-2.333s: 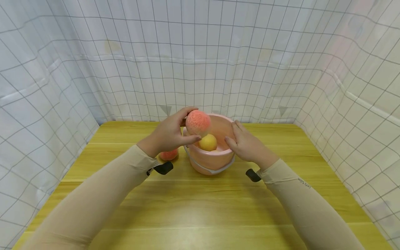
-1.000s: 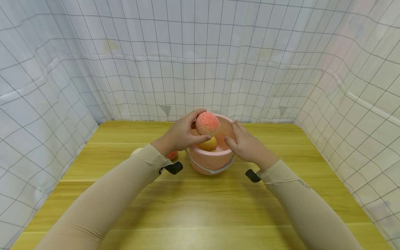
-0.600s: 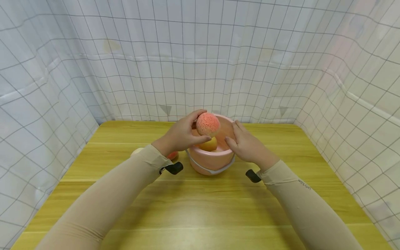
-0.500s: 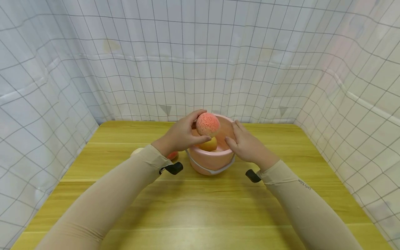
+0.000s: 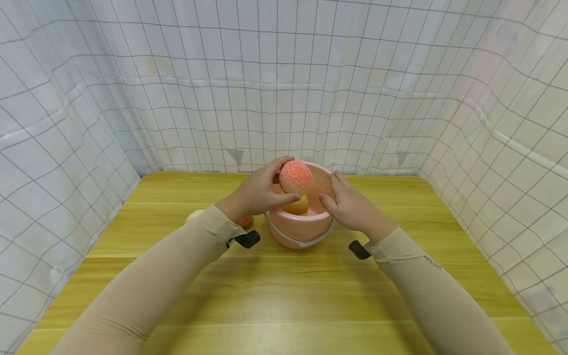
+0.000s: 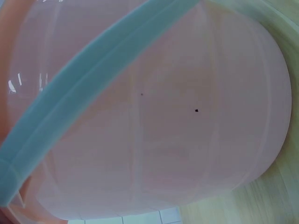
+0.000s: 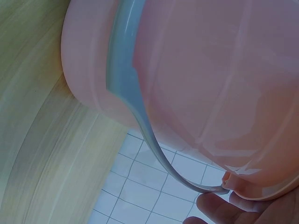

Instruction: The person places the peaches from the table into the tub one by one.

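In the head view my left hand (image 5: pixel 262 190) holds a round peach (image 5: pixel 296 177), pink above and cream below, with thumb and fingers either side. The peach is over the opening of a pink bucket (image 5: pixel 299 229). Inside lies a round yellow fruit (image 5: pixel 298 205), partly covered by my left thumb and the peach. My right hand (image 5: pixel 357 207) grips the bucket's right rim, thumb on the inner side. Some of its fingers (image 7: pixel 219 207) show beside the handle joint in the right wrist view. The left wrist view has only the bucket's wall (image 6: pixel 163 121) and handle (image 6: pixel 84 86).
Left of the bucket, a pink-red round fruit (image 5: pixel 245 220) is mostly hidden behind my left wrist. Farther left, a pale round thing (image 5: pixel 194 215) peeks out behind the sleeve. The wooden table (image 5: pixel 284 301) ends at a white grid-patterned curtain (image 5: pixel 284 98).
Over the first second or so my left hand moved right with the peach, farther over the bucket, and a pale round thing came into view. Since then both hands are nearly still.
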Available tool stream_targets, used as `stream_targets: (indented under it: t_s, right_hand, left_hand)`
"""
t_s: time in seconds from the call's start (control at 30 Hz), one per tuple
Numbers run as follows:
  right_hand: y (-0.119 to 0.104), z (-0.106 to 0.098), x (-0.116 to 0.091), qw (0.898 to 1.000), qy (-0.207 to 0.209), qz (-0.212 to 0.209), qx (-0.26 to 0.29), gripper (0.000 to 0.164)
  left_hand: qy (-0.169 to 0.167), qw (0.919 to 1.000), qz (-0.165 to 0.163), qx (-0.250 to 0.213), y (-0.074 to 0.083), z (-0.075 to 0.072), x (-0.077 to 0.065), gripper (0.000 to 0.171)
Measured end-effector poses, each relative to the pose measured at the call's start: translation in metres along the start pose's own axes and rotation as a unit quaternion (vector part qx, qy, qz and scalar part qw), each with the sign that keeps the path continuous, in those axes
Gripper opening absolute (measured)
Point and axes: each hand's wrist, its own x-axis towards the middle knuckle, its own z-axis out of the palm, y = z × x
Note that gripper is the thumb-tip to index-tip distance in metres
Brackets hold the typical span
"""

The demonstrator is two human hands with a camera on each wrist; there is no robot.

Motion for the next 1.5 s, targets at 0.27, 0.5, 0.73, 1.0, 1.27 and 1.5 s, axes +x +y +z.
stream_targets:
  t_s: [0.27, 0.5, 0.73, 1.0, 1.27, 1.5]
  right_hand:
    - [0.000, 0.000, 0.000, 1.000, -0.002, 0.000, 0.000, 0.081]
    - [-0.001, -0.001, 0.000, 1.000, -0.007, 0.003, 0.001, 0.082]
    - [0.000, -0.001, 0.000, 1.000, -0.007, 0.003, -0.001, 0.082]
    - [0.001, -0.001, 0.000, 1.000, -0.010, 0.002, -0.005, 0.083]
    - [0.000, -0.002, -0.001, 1.000, -0.011, 0.002, -0.004, 0.084]
    - [-0.001, -0.001, -0.001, 1.000, -0.010, 0.002, -0.002, 0.084]
  left_hand:
    - [-0.004, 0.9999, -0.008, 0.013, 0.000, 0.000, 0.000, 0.096]
    - [-0.010, 0.9998, -0.009, 0.016, 0.000, 0.001, 0.000, 0.093]
    - [-0.017, 0.9997, -0.014, 0.009, 0.001, 0.001, -0.001, 0.093]
    - [-0.019, 0.9995, -0.025, 0.010, 0.001, -0.001, -0.003, 0.085]
    - [-0.003, 0.9999, -0.008, 0.011, -0.001, -0.001, -0.004, 0.082]
    - [0.014, 0.9998, -0.014, 0.005, -0.004, -0.008, -0.011, 0.081]
